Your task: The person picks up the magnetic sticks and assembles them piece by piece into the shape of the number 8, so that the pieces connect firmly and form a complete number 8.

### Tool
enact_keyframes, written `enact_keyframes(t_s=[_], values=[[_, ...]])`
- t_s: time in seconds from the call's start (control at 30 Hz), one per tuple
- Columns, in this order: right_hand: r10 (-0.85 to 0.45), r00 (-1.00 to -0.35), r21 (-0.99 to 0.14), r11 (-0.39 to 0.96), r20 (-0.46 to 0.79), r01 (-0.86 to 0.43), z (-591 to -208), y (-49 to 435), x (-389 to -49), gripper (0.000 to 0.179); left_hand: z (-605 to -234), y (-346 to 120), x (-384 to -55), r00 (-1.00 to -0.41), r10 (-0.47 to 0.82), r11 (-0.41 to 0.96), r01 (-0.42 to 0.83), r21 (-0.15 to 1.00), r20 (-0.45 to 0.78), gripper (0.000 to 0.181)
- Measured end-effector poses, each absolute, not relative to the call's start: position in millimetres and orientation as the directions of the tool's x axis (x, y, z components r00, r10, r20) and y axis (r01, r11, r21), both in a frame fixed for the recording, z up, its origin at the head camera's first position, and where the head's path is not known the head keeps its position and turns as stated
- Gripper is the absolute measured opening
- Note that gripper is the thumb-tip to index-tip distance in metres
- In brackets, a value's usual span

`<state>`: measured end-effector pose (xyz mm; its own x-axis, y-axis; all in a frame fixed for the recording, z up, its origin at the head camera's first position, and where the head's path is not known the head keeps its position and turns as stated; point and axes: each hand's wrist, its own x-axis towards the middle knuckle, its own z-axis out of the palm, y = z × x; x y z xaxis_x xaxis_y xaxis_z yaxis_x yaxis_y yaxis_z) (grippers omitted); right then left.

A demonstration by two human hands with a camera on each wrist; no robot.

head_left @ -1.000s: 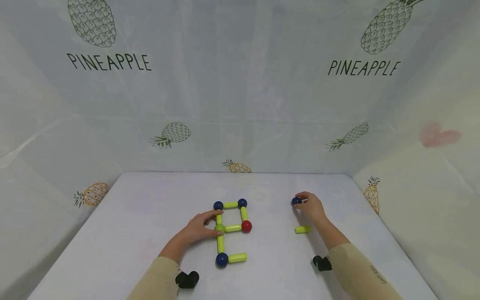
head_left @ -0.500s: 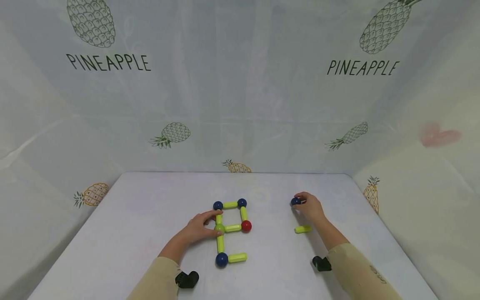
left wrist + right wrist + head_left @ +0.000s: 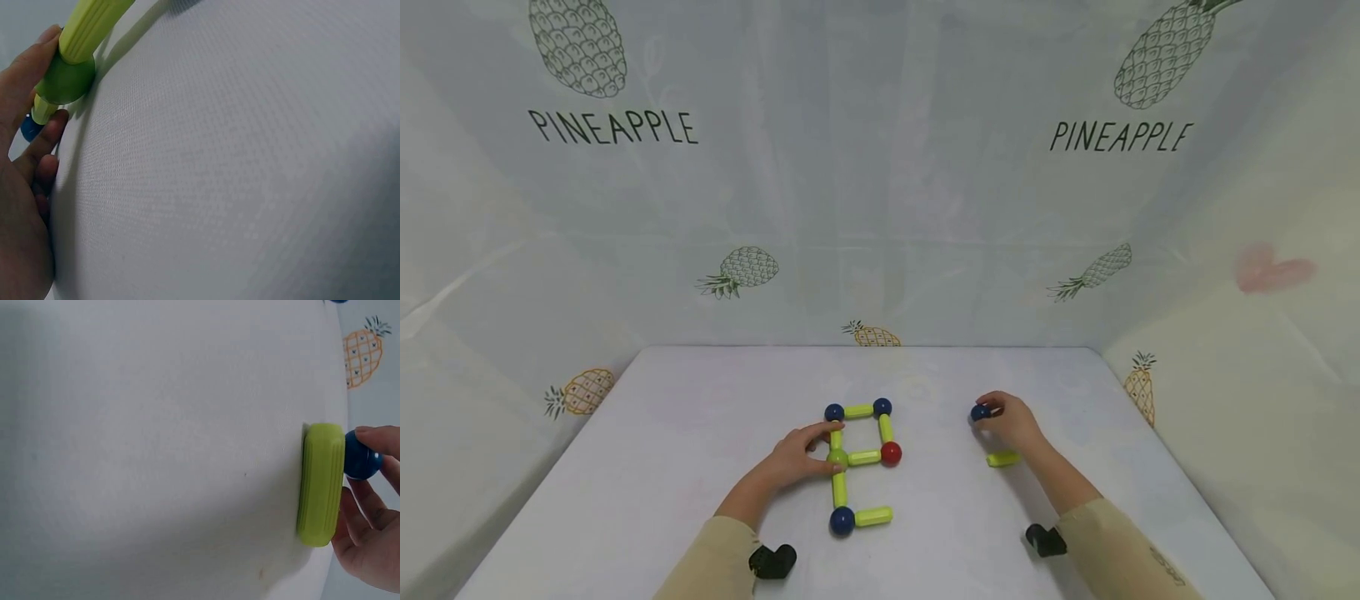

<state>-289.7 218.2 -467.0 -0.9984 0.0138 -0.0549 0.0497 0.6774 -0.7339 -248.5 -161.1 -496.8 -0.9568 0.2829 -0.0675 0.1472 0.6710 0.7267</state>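
A flat figure of lime-green rods joined by balls lies on the table. It has a green ball (image 3: pixel 837 457) at its left, a red ball (image 3: pixel 891 453) at its right and blue balls at other joints. My left hand (image 3: pixel 796 454) grips the figure's left side, thumb against the green ball and forefinger farther along by the upper rod. Off to the right, my right hand (image 3: pixel 1011 421) pinches a loose blue ball (image 3: pixel 981 413) between thumb and fingers. A single lime-green rod (image 3: pixel 322 484) lies on the table just nearer than that hand.
The white table (image 3: pixel 737 375) meets a pineapple-print curtain (image 3: pixel 880 167) at its back edge. A bottom rod (image 3: pixel 874 517) of the figure points right from the lower blue ball (image 3: pixel 842 521), its far end bare. Black wrist mounts (image 3: pixel 772 562) show at both sleeves.
My right hand has moved slightly left and nearer with the blue ball in its fingers. The left hand and the figure stay in place; the head view has shifted a little.
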Motion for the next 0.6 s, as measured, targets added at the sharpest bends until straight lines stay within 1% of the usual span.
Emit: enact_keyframes(t_s=[0.3,0.6], values=[[-0.059,-0.998,-0.722,0.692,-0.037,-0.014,-463.7,204.0,-276.3,0.033,-496.6,-161.9,-248.0,-0.96,0.273,0.672,0.139,0.728,-0.068,0.068],[-0.108,-0.993,-0.756,0.653,-0.047,-0.035,-458.6,187.9,-262.3,0.031,-499.1,-161.7,-248.7,-0.958,0.278,0.674,0.143,0.724,-0.07,0.068]])
